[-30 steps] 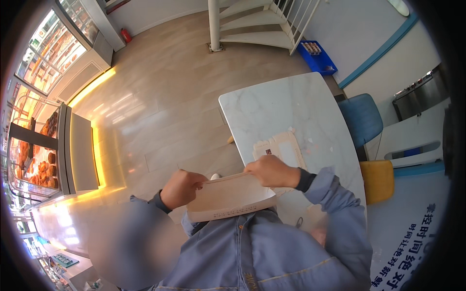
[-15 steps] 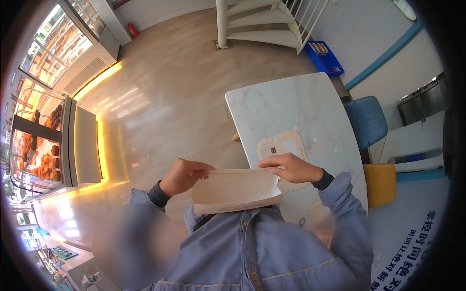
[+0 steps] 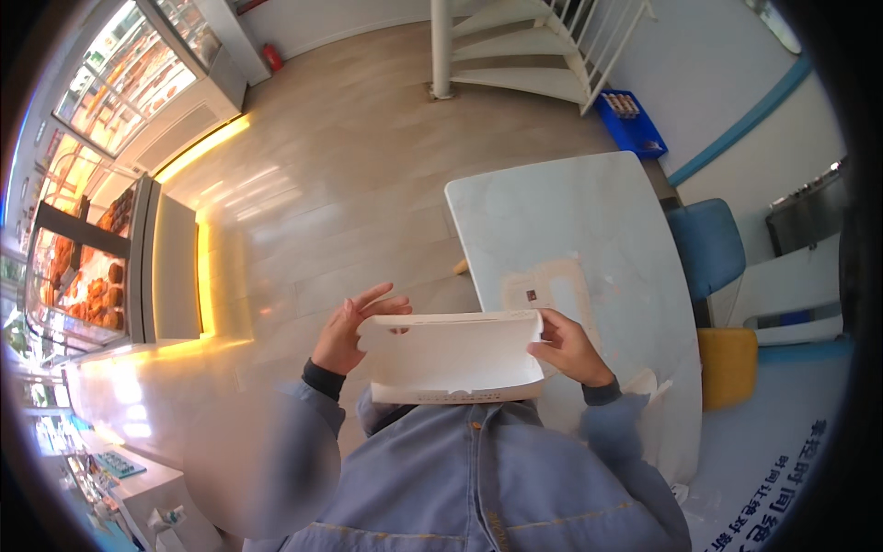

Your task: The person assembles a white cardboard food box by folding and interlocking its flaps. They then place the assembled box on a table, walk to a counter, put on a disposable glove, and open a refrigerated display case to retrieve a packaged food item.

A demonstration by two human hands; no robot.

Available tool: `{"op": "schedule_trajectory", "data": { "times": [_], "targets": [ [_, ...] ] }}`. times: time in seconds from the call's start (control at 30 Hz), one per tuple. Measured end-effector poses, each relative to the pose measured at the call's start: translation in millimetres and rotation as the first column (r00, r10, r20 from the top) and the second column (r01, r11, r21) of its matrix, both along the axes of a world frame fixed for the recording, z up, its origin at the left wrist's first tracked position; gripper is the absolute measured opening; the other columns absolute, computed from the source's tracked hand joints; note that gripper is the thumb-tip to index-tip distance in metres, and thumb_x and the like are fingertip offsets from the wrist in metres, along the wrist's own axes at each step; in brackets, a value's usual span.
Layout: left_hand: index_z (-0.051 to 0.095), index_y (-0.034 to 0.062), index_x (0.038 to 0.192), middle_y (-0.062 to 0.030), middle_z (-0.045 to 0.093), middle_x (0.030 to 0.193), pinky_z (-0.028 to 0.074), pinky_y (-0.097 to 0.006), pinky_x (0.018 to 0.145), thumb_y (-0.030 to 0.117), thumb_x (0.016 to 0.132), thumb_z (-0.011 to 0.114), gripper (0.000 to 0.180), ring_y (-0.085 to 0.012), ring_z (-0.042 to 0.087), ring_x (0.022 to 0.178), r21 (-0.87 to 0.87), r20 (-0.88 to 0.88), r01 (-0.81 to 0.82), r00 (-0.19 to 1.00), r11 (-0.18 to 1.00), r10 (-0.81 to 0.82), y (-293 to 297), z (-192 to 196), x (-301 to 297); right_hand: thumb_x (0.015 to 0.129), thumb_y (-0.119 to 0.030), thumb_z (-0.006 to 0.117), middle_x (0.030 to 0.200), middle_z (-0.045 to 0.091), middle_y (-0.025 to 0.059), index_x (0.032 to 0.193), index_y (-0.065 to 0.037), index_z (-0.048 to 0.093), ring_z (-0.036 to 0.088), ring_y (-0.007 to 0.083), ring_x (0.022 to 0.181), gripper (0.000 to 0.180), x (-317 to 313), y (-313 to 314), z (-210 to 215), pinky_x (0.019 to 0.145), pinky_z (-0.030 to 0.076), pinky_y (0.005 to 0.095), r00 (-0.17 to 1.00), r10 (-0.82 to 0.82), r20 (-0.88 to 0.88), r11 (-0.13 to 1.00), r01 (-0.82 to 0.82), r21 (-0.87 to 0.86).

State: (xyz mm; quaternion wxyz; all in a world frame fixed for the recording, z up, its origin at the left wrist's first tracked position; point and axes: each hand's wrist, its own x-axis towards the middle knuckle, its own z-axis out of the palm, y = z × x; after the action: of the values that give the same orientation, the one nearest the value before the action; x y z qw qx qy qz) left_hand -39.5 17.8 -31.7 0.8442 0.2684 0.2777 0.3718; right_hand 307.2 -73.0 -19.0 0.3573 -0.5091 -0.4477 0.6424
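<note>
A white cardboard box (image 3: 455,354), partly folded with its long sides raised, is held up against the front of my jacket. At its right end my right hand (image 3: 570,348) pinches the edge between thumb and fingers. My left hand (image 3: 345,333) is by the left end with fingers spread, some of them partly hidden behind the far wall. Beyond the box, a flat printed cardboard piece (image 3: 561,283) with a small dark square lies on the white marble-patterned table (image 3: 552,207).
A blue chair (image 3: 706,248) and a yellow chair (image 3: 729,368) stand along the table's right side. Lit bakery cases (image 3: 175,267) are at left. A spiral stair (image 3: 515,78) and a blue crate (image 3: 630,138) are at the back.
My right hand has shifted from the box's far edge to its right end. The left fingers have spread from a pinch. The box's sides now stand more upright.
</note>
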Motion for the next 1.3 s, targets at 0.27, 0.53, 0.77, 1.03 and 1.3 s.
{"op": "schedule_trajectory", "data": {
  "times": [0.27,0.53,0.77,1.03,1.3],
  "targets": [
    [0.050,-0.0024,0.131,-0.0138,0.054,0.133,0.040,-0.040,0.104,0.022,0.098,0.053,0.041,-0.0259,0.051,0.122,0.006,-0.092,0.117,0.989,0.993,-0.116,-22.6,-50.2,-29.7,0.081,-0.001,0.073,0.116,0.061,0.0116,0.127,0.002,0.048,0.059,0.0183,0.109,0.052,-6.6,-9.7,-11.9,0.095,0.049,0.0334,0.990,-0.122,-0.065,0.992,0.122,-0.015],
    [0.049,-0.0042,0.132,-0.0122,0.055,0.131,0.042,-0.039,0.102,0.025,0.100,0.052,0.043,-0.0239,0.052,0.121,-0.050,0.033,0.145,0.989,0.988,-0.143,-21.2,-62.1,-34.9,0.080,0.002,0.073,0.113,0.062,0.0108,0.124,0.002,0.049,0.060,0.0169,0.106,0.050,-12.3,-11.7,-11.8,0.091,0.051,0.0318,0.973,-0.226,-0.055,0.974,0.227,0.004],
    [0.052,-0.0033,0.127,-0.0070,0.062,0.116,0.048,-0.028,0.090,0.026,0.101,0.051,0.039,-0.0113,0.058,0.104,0.092,-0.440,0.244,0.880,0.966,-0.180,-21.5,-44.9,-4.6,0.082,0.006,0.069,0.111,0.061,0.0132,0.122,0.004,0.048,0.061,0.0187,0.103,0.046,-30.5,-16.7,-16.3,0.087,0.053,0.0305,0.921,-0.389,0.034,0.914,0.382,0.135],
    [0.053,-0.0021,0.129,-0.0068,0.060,0.123,0.044,-0.029,0.096,0.020,0.100,0.051,0.036,-0.0119,0.054,0.111,0.151,-0.434,0.266,0.883,0.952,-0.178,-27.9,-16.3,-0.1,0.084,-0.008,0.074,0.122,0.058,0.0143,0.126,0.004,0.048,0.056,0.0200,0.113,0.051,-14.3,-29.9,-15.1,0.096,0.047,0.0325,0.969,-0.246,-0.033,0.963,0.248,0.104],
    [0.048,-0.0014,0.137,-0.0145,0.036,0.150,0.032,-0.036,0.110,0.019,0.100,0.046,0.042,-0.0250,0.039,0.136,0.076,-0.186,0.246,0.955,0.966,-0.229,-56.2,-3.3,-13.5,0.100,-0.044,0.047,0.141,0.048,0.0146,0.137,0.003,0.045,0.041,0.0210,0.133,0.061,-3.9,-53.4,0.6,0.110,0.031,0.0343,0.985,-0.036,-0.167,0.992,0.056,0.115]
  ]
}}
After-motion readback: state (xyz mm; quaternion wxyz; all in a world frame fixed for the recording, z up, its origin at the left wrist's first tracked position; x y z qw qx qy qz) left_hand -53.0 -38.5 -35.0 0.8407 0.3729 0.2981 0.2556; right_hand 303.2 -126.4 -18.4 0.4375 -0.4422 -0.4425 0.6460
